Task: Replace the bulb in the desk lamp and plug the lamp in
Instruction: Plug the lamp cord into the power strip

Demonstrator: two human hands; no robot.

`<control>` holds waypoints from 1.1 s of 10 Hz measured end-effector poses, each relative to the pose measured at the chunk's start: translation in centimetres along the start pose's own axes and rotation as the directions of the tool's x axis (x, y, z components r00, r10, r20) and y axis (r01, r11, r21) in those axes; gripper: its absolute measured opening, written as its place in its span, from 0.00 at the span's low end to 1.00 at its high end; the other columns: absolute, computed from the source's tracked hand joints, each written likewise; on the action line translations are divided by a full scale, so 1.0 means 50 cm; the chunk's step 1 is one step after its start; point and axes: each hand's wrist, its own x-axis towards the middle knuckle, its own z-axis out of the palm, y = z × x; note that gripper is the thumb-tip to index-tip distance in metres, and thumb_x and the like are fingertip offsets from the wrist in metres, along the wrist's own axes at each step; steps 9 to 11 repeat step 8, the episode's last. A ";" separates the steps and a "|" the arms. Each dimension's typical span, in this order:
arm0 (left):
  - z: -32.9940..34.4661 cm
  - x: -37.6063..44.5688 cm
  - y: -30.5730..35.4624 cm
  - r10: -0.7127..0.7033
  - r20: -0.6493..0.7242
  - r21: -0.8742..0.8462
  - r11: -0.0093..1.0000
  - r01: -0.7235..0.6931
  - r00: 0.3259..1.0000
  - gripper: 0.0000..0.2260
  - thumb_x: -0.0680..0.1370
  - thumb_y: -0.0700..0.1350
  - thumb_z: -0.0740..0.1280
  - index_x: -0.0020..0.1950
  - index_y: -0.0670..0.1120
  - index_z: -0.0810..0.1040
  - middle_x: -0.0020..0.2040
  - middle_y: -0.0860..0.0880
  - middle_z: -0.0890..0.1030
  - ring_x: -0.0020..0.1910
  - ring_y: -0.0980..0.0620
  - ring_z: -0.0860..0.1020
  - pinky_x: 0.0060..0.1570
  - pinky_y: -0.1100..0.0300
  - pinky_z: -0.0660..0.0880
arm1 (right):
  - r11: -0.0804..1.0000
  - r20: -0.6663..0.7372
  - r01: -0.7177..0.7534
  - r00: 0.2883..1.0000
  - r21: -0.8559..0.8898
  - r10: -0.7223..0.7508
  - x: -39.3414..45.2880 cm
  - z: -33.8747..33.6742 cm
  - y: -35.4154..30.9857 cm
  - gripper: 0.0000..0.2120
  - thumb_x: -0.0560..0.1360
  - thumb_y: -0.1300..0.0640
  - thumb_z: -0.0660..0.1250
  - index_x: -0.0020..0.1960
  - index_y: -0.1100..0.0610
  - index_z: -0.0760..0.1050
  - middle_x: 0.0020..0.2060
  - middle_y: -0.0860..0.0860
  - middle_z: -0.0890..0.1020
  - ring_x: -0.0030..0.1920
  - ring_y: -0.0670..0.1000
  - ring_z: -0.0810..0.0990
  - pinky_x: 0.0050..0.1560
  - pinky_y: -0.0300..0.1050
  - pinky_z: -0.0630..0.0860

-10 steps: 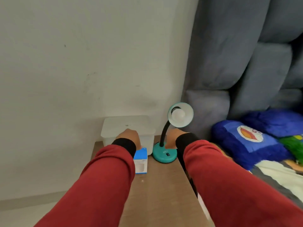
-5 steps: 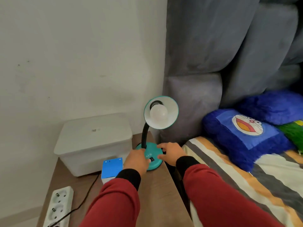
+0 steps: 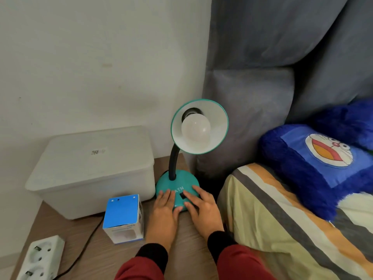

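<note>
A teal desk lamp (image 3: 177,182) with a black gooseneck stands at the far right of the wooden bedside table (image 3: 187,249). A white bulb (image 3: 195,129) sits in its shade, which faces me. My left hand (image 3: 164,213) lies flat with fingertips on the left front of the lamp's base. My right hand (image 3: 202,211) rests on the base's right front, fingers beside the black switch (image 3: 182,195). Neither hand grips anything. A blue-topped bulb box (image 3: 123,218) stands just left of my left hand. A white power strip (image 3: 40,259) lies at the table's near left.
A white lidded plastic box (image 3: 94,166) stands against the wall behind the bulb box. A black cable (image 3: 84,249) runs across the table towards the power strip. To the right are a grey headboard (image 3: 252,118), a striped bed cover (image 3: 282,229) and a blue cartoon pillow (image 3: 314,166).
The view has moved closer and lower towards the table. Both hands have settled flat on the front of the lamp's base; a second ago they were further back beside the lamp and the plastic box.
</note>
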 end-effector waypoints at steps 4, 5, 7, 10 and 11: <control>0.001 0.014 -0.003 -0.011 0.012 0.006 1.000 0.011 1.000 0.25 0.81 0.50 0.58 0.76 0.46 0.58 0.77 0.50 0.58 0.77 0.53 0.52 0.74 0.64 0.48 | 0.997 0.053 -0.019 0.998 -0.072 0.023 0.014 0.000 -0.009 0.13 0.68 0.47 0.63 0.46 0.45 0.85 0.50 0.55 0.85 0.44 0.57 0.85 0.43 0.44 0.82; -0.007 0.020 0.002 -0.008 0.032 0.038 0.999 0.007 0.999 0.25 0.81 0.49 0.58 0.77 0.45 0.58 0.77 0.49 0.57 0.77 0.51 0.52 0.74 0.63 0.48 | 0.995 0.109 -0.007 0.994 -0.097 0.018 0.017 -0.014 -0.024 0.14 0.74 0.51 0.63 0.57 0.48 0.81 0.64 0.56 0.77 0.60 0.59 0.78 0.59 0.44 0.75; -0.043 0.027 0.022 -0.035 0.168 0.072 0.997 0.023 0.985 0.24 0.77 0.47 0.62 0.73 0.46 0.65 0.72 0.45 0.68 0.72 0.47 0.66 0.70 0.61 0.60 | 0.953 0.322 0.051 0.945 -0.298 0.050 0.028 -0.056 -0.073 0.25 0.75 0.54 0.62 0.71 0.47 0.63 0.67 0.54 0.69 0.63 0.59 0.72 0.61 0.48 0.72; -0.076 -0.033 0.037 -0.122 0.208 -0.017 0.992 0.129 0.970 0.19 0.77 0.47 0.62 0.68 0.48 0.73 0.65 0.45 0.77 0.65 0.46 0.74 0.63 0.61 0.69 | 0.958 0.338 -0.017 0.934 -0.285 0.117 -0.021 -0.082 -0.105 0.27 0.74 0.54 0.61 0.72 0.47 0.61 0.64 0.56 0.71 0.64 0.58 0.72 0.62 0.48 0.71; -0.076 -0.033 0.037 -0.122 0.208 -0.017 0.992 0.129 0.970 0.19 0.77 0.47 0.62 0.68 0.48 0.73 0.65 0.45 0.77 0.65 0.46 0.74 0.63 0.61 0.69 | 0.958 0.338 -0.017 0.934 -0.285 0.117 -0.021 -0.082 -0.105 0.27 0.74 0.54 0.61 0.72 0.47 0.61 0.64 0.56 0.71 0.64 0.58 0.72 0.62 0.48 0.71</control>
